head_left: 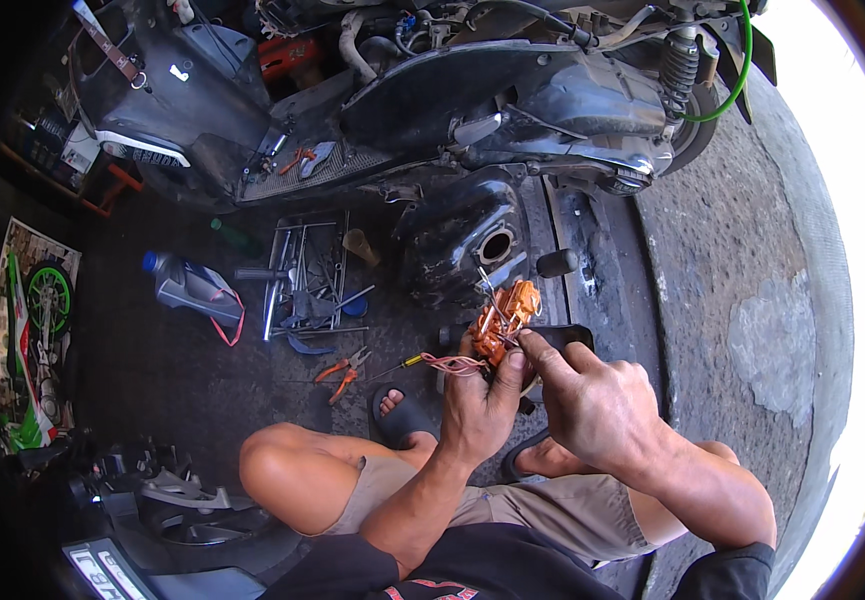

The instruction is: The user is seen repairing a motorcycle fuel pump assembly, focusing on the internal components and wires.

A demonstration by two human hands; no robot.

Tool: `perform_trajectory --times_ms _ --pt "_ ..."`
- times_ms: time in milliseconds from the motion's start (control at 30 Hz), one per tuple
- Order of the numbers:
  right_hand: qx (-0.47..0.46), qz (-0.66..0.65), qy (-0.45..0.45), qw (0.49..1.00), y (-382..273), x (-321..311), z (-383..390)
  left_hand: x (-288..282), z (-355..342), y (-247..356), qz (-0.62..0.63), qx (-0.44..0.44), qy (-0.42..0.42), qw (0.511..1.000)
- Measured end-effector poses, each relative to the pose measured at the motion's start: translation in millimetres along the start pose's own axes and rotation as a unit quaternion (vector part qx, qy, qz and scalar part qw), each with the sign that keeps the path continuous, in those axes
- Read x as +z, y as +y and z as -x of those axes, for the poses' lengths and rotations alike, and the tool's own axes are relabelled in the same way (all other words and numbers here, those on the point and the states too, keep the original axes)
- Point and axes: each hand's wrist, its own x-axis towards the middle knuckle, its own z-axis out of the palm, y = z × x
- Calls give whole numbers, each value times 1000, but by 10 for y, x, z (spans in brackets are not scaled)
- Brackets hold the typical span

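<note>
An orange part with wires and metal pins is held up in front of me; its exact kind does not show. My left hand is closed around its lower end, thumb along the side. Pinkish wires trail out leftward from under that hand. My right hand is closed, its fingertips pinching at the right edge of the same part, where they hide some of it. Beneath the hands, a dark open tray or box shows partly.
A black fuel tank with a round opening lies just beyond. Behind it stands a partly stripped scooter. To the left are a tool tray, a grey bottle, orange-handled pliers and a yellow-handled screwdriver.
</note>
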Motion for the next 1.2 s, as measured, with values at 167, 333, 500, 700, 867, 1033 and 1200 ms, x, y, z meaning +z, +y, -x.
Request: perform_trajectory --times_ms 167,333,500,700,867,1033,1200 --pt "5 -77 -57 995 11 -211 -109 29 -17 -87 13 46 44 998" --pt "-14 -76 -64 995 80 -316 -224 16 -10 -52 31 34 40 998" --pt "-11 -98 -125 987 165 -435 -330 -19 -15 -66 -5 21 10 1000" --pt "-6 -103 -140 985 215 -387 -388 -5 -27 -145 -12 31 29 999" --pt "-11 -140 -125 982 336 -348 -393 58 -41 -156 -13 35 29 999" --pt "-14 -118 -148 982 291 -365 -409 56 -58 -212 -20 41 31 998" --pt "38 -96 -35 994 -30 -168 -149 48 -84 -252 101 39 32 994"
